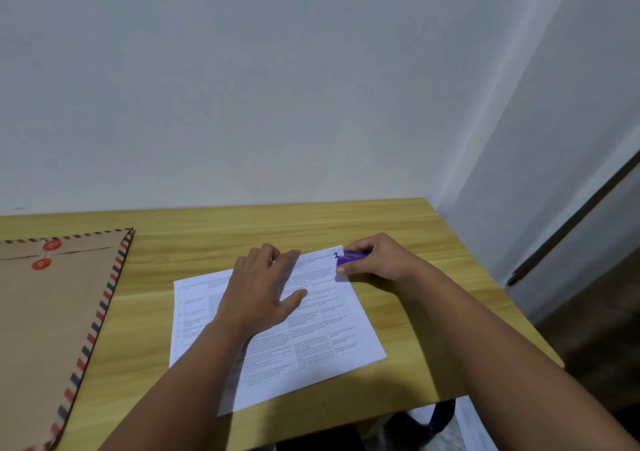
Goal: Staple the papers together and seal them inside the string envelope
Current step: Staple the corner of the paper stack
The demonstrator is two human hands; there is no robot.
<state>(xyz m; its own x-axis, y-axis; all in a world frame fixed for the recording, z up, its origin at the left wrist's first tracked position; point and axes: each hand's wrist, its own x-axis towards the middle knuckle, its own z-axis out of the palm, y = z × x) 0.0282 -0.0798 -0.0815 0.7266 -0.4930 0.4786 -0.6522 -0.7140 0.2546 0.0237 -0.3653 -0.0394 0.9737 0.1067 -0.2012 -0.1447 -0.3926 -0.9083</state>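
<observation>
Purple stapler point(350, 258), brown envelope point(45, 315) with red-and-blue striped border

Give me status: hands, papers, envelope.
Left hand flat on papers. Right hand clamps purple stapler at far right corner. Envelope lies left, nothing blocking.

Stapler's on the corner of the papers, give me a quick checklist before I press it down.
1. Papers held flat by left hand: ok.
2. Stapler gripped in right hand: ok.
3. Stapler at the far right corner, by the handwritten number: ok.
4. Sheets squared up: cannot tell; edges at the near left look slightly fanned.
5. Corner fully inside the stapler mouth: cannot tell, fingers hide it.
6. Envelope within reach on the table, at left: ok.
</observation>
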